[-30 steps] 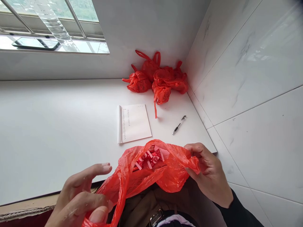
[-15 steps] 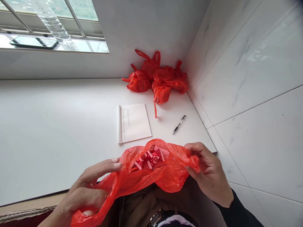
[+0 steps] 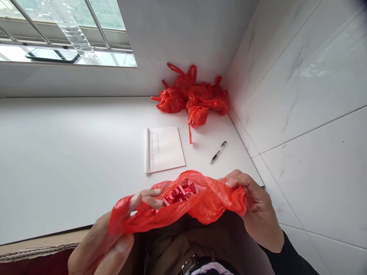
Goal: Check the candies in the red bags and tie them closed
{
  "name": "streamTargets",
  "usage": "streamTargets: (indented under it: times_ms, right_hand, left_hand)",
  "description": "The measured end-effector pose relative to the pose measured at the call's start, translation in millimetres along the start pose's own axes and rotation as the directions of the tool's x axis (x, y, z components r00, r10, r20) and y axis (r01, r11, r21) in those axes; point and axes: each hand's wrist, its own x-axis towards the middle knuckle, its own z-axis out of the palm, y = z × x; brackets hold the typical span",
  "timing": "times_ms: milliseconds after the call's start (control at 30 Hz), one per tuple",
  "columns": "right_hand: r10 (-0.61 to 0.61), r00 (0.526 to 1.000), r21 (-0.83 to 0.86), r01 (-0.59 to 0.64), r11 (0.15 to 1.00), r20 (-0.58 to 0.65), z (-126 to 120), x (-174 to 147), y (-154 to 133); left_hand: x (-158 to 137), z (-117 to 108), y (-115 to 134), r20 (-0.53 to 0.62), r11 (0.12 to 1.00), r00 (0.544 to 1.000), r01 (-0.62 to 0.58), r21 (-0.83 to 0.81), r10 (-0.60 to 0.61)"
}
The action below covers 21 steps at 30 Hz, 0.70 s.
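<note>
A red plastic bag spans the space between my two hands above the table's front edge. Through its open mouth I see small red and pink wrapped packets with printed characters. My left hand has the bag's left handle looped over its fingers. Those fingertips reach into the mouth, and the thumb lies below, outside the bag. With fingers curled, my right hand grips the bunched right side of the bag; part of its thumb is hidden behind the plastic.
Several tied red bags sit in the table's far right corner. An open notepad and a pen lie on the white table. A water bottle and a dark-edged tablet rest on the windowsill. A tiled wall stands at right.
My left hand has moved its fingers inward through the bag's left handle, which now wraps over them. The bag's mouth has narrowed. My right hand keeps hold, shifted slightly. The view has shifted a little.
</note>
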Motion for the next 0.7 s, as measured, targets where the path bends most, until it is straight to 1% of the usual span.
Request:
streamTargets:
  times_ms: [67, 133, 200, 233, 300, 367, 433, 533, 600, 700]
  right_hand:
    - [-0.047, 0.999, -0.048, 0.046, 0.998, -0.027, 1, 2, -1]
    - [-0.049, 0.998, -0.074, 0.046, 0.996, -0.034, 2, 3, -5]
    - [-0.010, 1.000, -0.035, 0.010, 0.999, 0.004, 4, 5, -10]
    - [0.018, 1.000, -0.006, -0.017, 1.000, 0.023, 7, 6, -12]
    - [0.080, 0.995, 0.036, -0.082, 0.996, 0.051, 13, 9, -18]
    - [0.139, 0.988, 0.041, -0.143, 0.989, 0.072, 24, 15, -22]
    - [0.166, 0.978, 0.005, -0.168, 0.986, 0.127, 36, 21, -25]
    - [0.153, 0.963, -0.097, -0.134, 0.986, 0.223, 50, 27, -27]
    - [0.128, 0.956, -0.142, -0.093, 0.985, 0.263, 54, 27, -27]
    - [0.123, 0.951, -0.119, -0.092, 0.989, 0.283, 52, 25, -26]
  left_hand:
    - [-1, 0, -1, 0.087, 0.996, 0.996, -0.016, -0.091, 0.024]
    - [1, 1, -2, 0.144, 0.993, 0.987, -0.057, -0.102, 0.072]
    - [5, 4, 0, 0.203, 0.996, 0.975, -0.080, -0.036, 0.086]
    - [7, 7, 1, 0.226, 0.997, 0.972, -0.075, 0.022, 0.068]
    - [8, 15, 6, 0.289, 0.988, 0.957, -0.050, 0.149, 0.005]
    - [6, 26, 11, 0.370, 0.975, 0.928, -0.032, 0.219, -0.052]
    - [5, 37, 15, 0.395, 0.981, 0.914, 0.022, 0.192, -0.097]
    - [8, 47, 15, 0.394, 0.983, 0.902, 0.182, 0.025, -0.177]
    - [13, 49, 13, 0.412, 0.964, 0.884, 0.262, -0.047, -0.220]
    - [18, 46, 14, 0.375, 0.945, 0.887, 0.319, -0.079, -0.268]
